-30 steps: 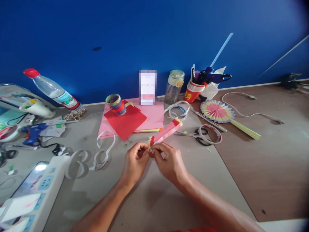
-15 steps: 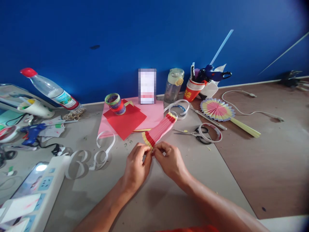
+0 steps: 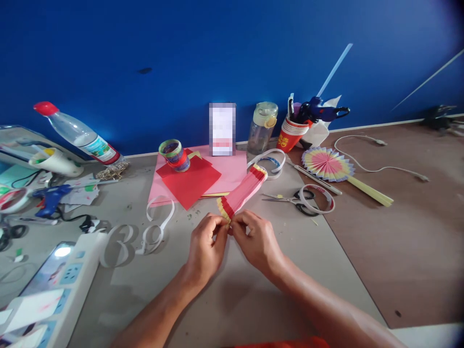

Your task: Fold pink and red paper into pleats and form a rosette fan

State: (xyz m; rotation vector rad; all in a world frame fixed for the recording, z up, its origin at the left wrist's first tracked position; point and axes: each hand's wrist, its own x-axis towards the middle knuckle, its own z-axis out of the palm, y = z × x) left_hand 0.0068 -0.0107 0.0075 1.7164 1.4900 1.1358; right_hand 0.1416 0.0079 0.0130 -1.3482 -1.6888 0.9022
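Left hand, right hand — both pinch the near end of one pleated paper; scissors — beyond the right hand, rightward.

"Where are we watching from?"
"Up at head height, facing forward and down, fairly near! Left hand and right hand lower centre, desk below, wall on top!"
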